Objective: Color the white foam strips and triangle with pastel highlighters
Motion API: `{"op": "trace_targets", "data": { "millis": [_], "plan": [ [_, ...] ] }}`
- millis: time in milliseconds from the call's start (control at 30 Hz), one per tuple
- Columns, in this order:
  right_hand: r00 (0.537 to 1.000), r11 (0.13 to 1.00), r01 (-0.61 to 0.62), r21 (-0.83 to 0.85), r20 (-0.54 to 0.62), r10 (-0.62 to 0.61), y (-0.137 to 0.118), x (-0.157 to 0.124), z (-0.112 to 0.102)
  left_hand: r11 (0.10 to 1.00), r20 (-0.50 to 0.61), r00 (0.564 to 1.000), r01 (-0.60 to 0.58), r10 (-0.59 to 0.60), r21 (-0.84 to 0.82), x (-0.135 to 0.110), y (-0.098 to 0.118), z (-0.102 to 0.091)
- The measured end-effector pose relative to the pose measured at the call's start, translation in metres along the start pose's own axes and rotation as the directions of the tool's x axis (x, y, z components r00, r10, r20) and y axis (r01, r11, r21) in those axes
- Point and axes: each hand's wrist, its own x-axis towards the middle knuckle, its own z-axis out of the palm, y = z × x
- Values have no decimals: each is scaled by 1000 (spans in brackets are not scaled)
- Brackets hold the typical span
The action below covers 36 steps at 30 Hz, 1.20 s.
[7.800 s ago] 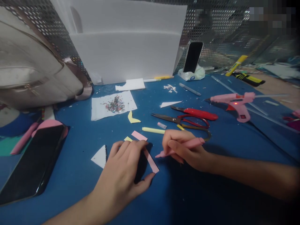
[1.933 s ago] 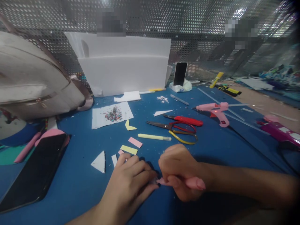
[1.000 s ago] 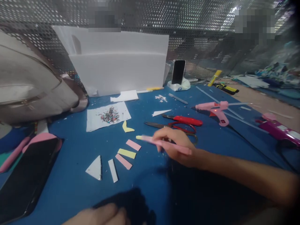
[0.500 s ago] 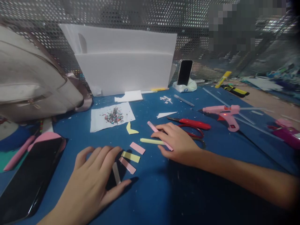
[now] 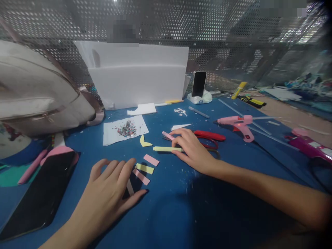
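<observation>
**Right hand over two markers, left hand arched above a white strip**

Through the head camera I see both hands low over the blue table [image 5: 166, 216]. My right hand [image 5: 192, 149] lies across the pink marker [image 5: 167, 135] and the yellow marker [image 5: 163, 149]; I cannot tell whether its fingers are closed on either one. Only the left portions of the markers show. The pink one slants from far left to near right, running under the fingers; the yellow one lies nearly left to right, on the near side, its right part hidden at the thumb.

I judge this crossing of axes to be the decisive relation: the two markers converge at the right hand, which is nearer to both than the left.

My left hand [image 5: 110, 185] is spread, thumb well apart from the fingers. In that gap the white strip [image 5: 130, 188] lies on the table, its long axis running mostly far to near; contact is unclear. Just right of the left fingertips lie a yellow strip [image 5: 144, 168] between two pink strips [image 5: 151, 160].
</observation>
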Motion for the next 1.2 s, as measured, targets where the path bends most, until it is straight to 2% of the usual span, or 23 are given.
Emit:
{"op": "trace_targets", "data": {
  "millis": [100, 200, 267, 433, 667, 800, 1000, 1100, 1200],
  "plan": [
    [999, 999, 6, 49, -38, -4, 1, 1, 1, 997, -98, 995, -36, 29, -68, -1, 4, -5],
    [999, 999, 4, 53, -39, -2, 1, 1, 3, 981, -231, 969, -128, 92, -145, -3, 13, -9],
    [999, 999, 23, 48, -27, -22, 0, 1, 5, 969, -267, 955, -182, 133, -169, -4, 22, -8],
    [995, 982, 98, 160, -23, -95, -5, -2, 1, 929, -262, 921, -335, 287, -158, -2, 39, 0],
    [985, 947, -62, 316, 171, 7, -14, -10, 1, 893, -194, 887, -441, 419, -90, 6, 53, 6],
    [990, 902, -89, 423, 139, 33, -15, -6, 6, 882, -178, 873, -469, 454, -54, 19, 56, 7],
    [996, 704, -79, 706, 33, 79, -11, 2, 10, 885, -164, 875, -465, 456, -21, 36, 57, 13],
    [996, 655, -42, 755, -18, 85, -9, 4, 12, 889, -190, 875, -457, 445, -25, 38, 56, 12],
    [991, 637, 16, 770, -97, 92, -6, 5, 12, 874, -240, 853, -484, 463, -35, 30, 56, 2]
  ]
}}
